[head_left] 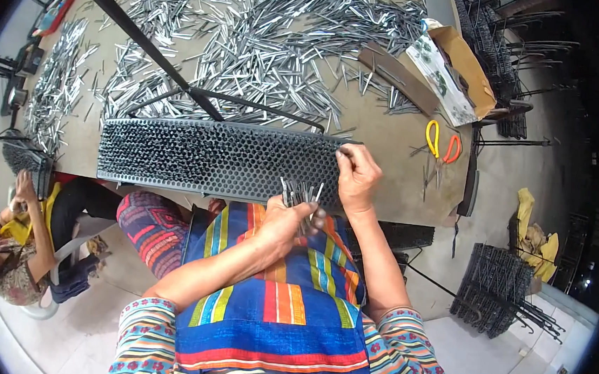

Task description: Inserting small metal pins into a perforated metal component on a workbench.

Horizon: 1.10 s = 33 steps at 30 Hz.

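A long perforated metal rack (196, 156) lies along the near edge of the table (388, 134), its holes filled with thin metal pins. My left hand (284, 222) sits below the rack's right part, closed around a small bundle of metal pins (302, 193) that stick upward. At the rack's right end my right hand (356, 177) has its fingertips pinched against the top right corner; a single pin between them cannot be made out. Both forearms rise from my striped apron (279, 305).
Loose metal pins (255, 36) cover most of the table. Scissors with yellow and orange handles (441, 143) lie to the right, near an open cardboard box (456, 73). A black stand leg (136, 33) crosses the table. Another person (14, 242) sits at lower left. Dark wire racks (499, 287) rest on the floor.
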Each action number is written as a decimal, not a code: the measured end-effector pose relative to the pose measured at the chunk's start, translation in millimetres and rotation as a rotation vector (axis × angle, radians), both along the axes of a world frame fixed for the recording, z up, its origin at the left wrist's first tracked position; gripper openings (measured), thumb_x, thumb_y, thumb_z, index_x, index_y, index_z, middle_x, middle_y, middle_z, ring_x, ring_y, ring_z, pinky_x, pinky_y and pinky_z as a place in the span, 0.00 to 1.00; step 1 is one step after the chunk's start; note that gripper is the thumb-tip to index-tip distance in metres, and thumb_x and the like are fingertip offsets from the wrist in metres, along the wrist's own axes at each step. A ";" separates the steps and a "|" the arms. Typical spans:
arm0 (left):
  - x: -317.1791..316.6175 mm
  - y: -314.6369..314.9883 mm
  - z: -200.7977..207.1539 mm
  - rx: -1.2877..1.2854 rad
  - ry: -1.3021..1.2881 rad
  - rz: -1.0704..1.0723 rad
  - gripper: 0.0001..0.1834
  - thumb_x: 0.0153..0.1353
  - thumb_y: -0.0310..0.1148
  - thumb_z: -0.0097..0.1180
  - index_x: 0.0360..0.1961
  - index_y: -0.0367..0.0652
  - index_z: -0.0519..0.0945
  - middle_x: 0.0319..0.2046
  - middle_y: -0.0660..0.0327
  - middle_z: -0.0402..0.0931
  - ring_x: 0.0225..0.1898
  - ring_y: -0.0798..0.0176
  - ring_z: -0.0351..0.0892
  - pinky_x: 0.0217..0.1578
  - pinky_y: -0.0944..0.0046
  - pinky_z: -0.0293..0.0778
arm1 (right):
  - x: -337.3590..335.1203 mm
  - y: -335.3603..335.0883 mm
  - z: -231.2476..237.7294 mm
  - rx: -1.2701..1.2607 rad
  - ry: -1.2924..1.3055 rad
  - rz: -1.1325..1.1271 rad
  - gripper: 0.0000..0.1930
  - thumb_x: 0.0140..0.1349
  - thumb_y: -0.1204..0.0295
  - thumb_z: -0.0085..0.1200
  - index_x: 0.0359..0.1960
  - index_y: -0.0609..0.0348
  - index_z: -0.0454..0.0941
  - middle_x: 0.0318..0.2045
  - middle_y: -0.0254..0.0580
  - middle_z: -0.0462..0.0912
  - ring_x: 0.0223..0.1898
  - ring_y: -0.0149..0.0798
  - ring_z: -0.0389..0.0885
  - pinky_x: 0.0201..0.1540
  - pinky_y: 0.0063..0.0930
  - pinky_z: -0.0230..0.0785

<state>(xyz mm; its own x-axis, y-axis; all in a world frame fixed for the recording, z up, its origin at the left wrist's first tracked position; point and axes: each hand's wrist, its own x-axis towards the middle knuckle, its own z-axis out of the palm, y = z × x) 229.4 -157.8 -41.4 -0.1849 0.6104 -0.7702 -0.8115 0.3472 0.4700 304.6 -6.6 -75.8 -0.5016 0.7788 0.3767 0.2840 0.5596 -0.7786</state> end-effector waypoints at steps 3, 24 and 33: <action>2.4 6.8 -2.3 0.003 0.004 0.027 0.03 0.60 0.24 0.56 0.35 0.38 0.79 0.28 0.56 0.83 0.26 0.63 0.83 0.24 0.66 0.79 | 0.1 2.8 1.1 0.150 -0.097 0.090 0.07 0.53 0.80 0.59 0.34 0.60 0.81 0.29 0.43 0.80 0.29 0.46 0.81 0.31 0.34 0.73; -1.0 24.2 -4.9 0.005 0.113 0.060 0.06 0.58 0.20 0.54 0.36 0.36 0.80 0.30 0.56 0.83 0.27 0.63 0.83 0.24 0.66 0.79 | 18.4 -3.6 12.0 -0.709 0.371 -0.066 0.02 0.58 0.81 0.59 0.33 0.65 0.79 0.22 0.31 0.78 0.17 0.19 0.69 0.18 0.16 0.60; -2.2 27.7 -0.6 0.016 0.120 0.026 0.07 0.58 0.18 0.51 0.37 0.36 0.78 0.29 0.56 0.83 0.26 0.64 0.83 0.23 0.68 0.76 | 6.4 6.7 -1.8 -0.008 -0.020 0.011 0.06 0.52 0.85 0.60 0.32 0.65 0.81 0.28 0.43 0.80 0.27 0.34 0.79 0.30 0.25 0.70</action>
<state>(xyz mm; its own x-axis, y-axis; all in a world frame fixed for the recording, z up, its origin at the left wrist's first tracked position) 227.2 -130.1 -42.0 -0.2912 0.6166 -0.7314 -0.7575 0.3184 0.5700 311.0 0.1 -77.6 -0.5174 0.7761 0.3603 0.2937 0.5566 -0.7771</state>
